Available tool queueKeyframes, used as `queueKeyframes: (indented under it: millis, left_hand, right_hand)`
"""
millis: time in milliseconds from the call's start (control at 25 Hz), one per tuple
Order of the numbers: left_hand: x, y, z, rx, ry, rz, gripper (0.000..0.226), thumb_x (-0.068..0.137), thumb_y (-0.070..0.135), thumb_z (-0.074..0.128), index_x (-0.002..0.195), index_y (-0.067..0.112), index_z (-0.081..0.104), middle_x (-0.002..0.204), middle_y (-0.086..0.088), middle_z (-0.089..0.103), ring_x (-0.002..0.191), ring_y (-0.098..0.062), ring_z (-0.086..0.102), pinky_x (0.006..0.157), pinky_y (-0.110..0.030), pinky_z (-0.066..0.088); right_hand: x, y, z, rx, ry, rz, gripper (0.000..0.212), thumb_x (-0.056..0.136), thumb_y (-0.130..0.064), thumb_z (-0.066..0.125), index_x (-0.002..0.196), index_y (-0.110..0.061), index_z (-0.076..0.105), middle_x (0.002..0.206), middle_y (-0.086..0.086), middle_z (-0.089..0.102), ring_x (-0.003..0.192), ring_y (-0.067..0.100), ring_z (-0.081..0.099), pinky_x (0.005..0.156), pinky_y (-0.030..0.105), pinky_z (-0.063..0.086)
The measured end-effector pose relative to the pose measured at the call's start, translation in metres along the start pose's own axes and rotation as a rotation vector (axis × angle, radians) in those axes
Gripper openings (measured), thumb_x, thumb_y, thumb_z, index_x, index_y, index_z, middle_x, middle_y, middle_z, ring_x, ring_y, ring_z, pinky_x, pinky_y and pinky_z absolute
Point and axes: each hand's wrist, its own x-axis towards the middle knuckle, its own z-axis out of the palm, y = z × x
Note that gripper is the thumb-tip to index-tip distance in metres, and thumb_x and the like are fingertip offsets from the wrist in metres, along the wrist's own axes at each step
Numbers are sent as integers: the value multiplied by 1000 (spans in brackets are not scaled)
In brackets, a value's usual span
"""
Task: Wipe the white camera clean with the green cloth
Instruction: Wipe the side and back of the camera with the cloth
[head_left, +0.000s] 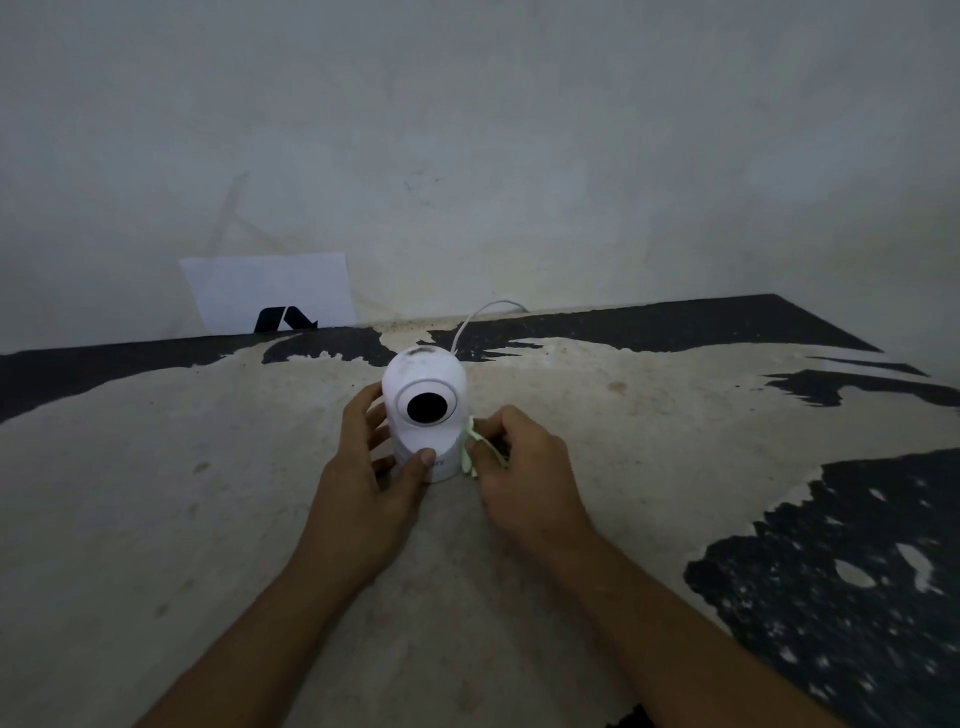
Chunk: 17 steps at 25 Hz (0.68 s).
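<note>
Plainly, from the head view, the white camera (425, 410) stands upright on a worn desk (649, 415) whose pale surface is broken by black patches, and it sits a little in from the far edge, roughly midway along it. Its round black lens (426, 408) faces the viewer. A thin white cable (470, 322) rises from behind the top of the housing and curves over the far edge toward the wall (519, 130).

The left hand (371, 467) grasps the camera by its left side, fingers curled round the body and the thumb pressed on the front of the base. The right hand (524, 467) is closed on the green cloth (470, 449), pinching the small bunched piece between thumb and fingers and holding it against the right side of the base.

Beyond the far edge, toward the left corner, a white sheet (270, 291) with a black mark leans against the wall.
</note>
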Motion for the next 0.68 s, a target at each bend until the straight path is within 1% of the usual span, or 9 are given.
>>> queueKeyframes:
  millis: [80,160,240,280,320,440,520,600,680]
  left_hand:
    - [0,1,0,-4,-4,-1,71,81,31,67,134,44,22,132,18,41,119,-4,42,82,-12,38]
    - [1,0,1,-10,-4,-1,71,80,30,68,132,46,21,129,20,40,118,-4,42,80,-10,37]
    - [1,0,0,-4,3,1,72,80,30,68,132,45,22,128,21,39,118,-5,43,80,-10,37]
    - [1,0,0,1,3,-3,72,80,30,68,133,45,22,128,21,39,117,-5,43,80,-11,37]
    - [1,0,0,2,2,-10,73,80,31,68,134,44,22,127,21,39,117,-5,43,81,-12,38]
    - [0,0,0,-10,2,-8,71,80,29,68,133,45,22,128,21,39,117,-4,43,80,-9,37]
    - [0,1,0,-5,2,3,71,81,29,68,132,45,22,128,22,39,118,-4,43,79,-7,36]
    - [0,2,0,-6,1,-7,71,80,30,69,130,47,21,128,22,39,117,-2,42,78,-6,35]
    - [0,2,0,-3,0,-9,71,80,30,69,130,48,22,128,21,40,116,-2,42,78,-7,35]
  right_hand:
    - [2,-2,-2,18,52,-19,1,87,-10,62,87,-10,62,84,2,67,71,6,58,61,7,45]
    - [4,-2,-3,-4,31,-16,4,85,-8,65,87,-11,62,85,1,66,72,3,56,63,6,46]
    - [2,-1,-2,-52,-19,-9,6,81,-8,68,83,-11,64,85,3,67,74,8,58,66,13,49]
    - [1,-1,-1,-54,-11,-23,7,79,-8,70,81,-12,64,84,4,66,74,9,59,66,17,50]
    - [0,-1,0,-44,5,-45,8,78,-9,71,79,-12,65,82,3,65,72,8,59,65,17,50]
    - [-3,-4,1,-62,-43,-84,8,77,-13,74,76,-14,66,72,-10,56,65,-1,54,60,7,44]
    - [-4,-4,0,-70,-55,-89,7,77,-14,74,75,-14,67,67,-17,52,62,-6,53,59,4,42]
    - [-3,-4,0,-38,6,-91,6,77,-14,75,78,-12,69,75,-8,59,67,0,57,64,8,46]
    - [-3,-4,1,-31,2,-87,8,77,-16,75,79,-13,68,82,0,63,73,8,59,67,16,50]
